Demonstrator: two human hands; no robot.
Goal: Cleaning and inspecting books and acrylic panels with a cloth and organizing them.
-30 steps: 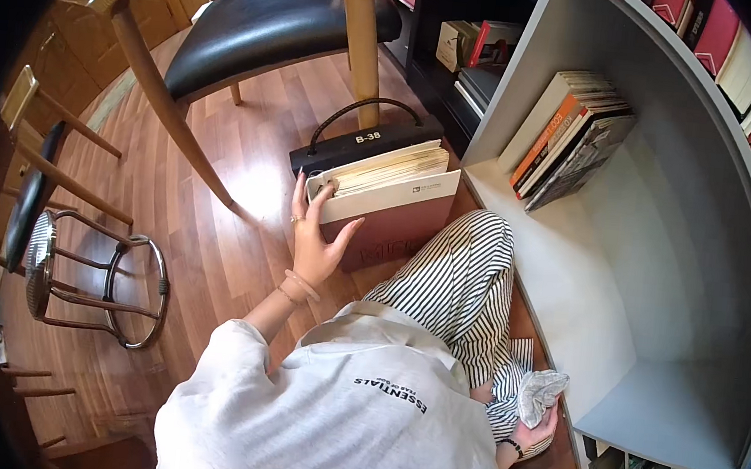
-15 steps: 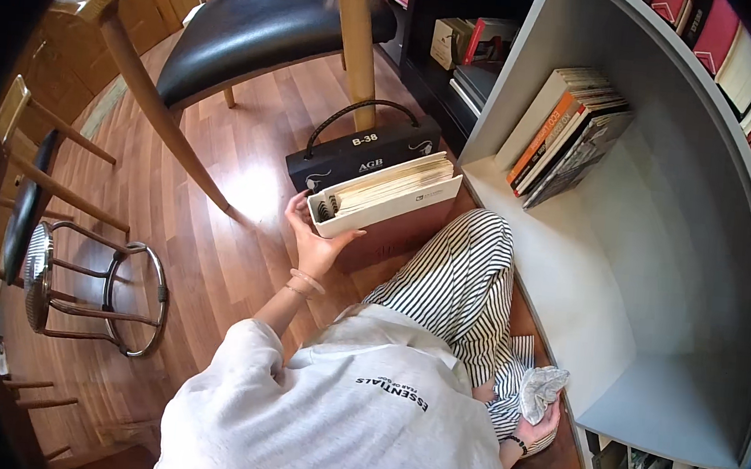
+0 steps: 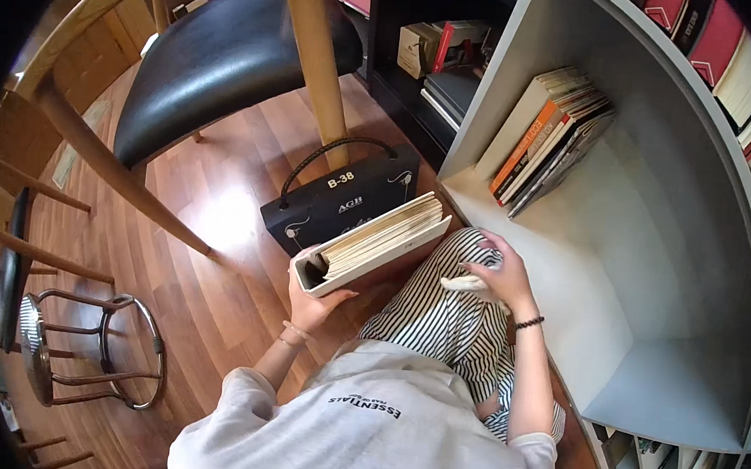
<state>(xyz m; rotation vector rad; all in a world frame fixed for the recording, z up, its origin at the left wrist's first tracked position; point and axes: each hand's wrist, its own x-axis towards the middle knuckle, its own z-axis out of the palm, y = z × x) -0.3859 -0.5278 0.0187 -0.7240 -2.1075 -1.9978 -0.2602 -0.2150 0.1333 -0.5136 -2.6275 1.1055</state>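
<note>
My left hand (image 3: 314, 303) grips the near left corner of a thick binder (image 3: 396, 252), thumb on one side and fingers on the other. The binder has whitish edges, a dark red side and a pack of cream pages, and it leans in front of my knee. Above my striped trouser knee, my right hand (image 3: 507, 277) is closed on a crumpled white cloth (image 3: 464, 284). Just behind the binder stands a black box (image 3: 342, 203) with a braided handle, upright on the floor.
A grey shelf unit (image 3: 648, 285) curves along my right, with a leaning row of books and magazines (image 3: 539, 151) in it. A chair with a black seat (image 3: 230, 61) stands ahead on the left. A round metal-legged stool (image 3: 102, 349) is at far left on the wooden floor.
My right hand has come up from low on the right to my knee, bringing the cloth. The binder, in my left hand, has tipped and shifted slightly toward me. The view has turned a little.
</note>
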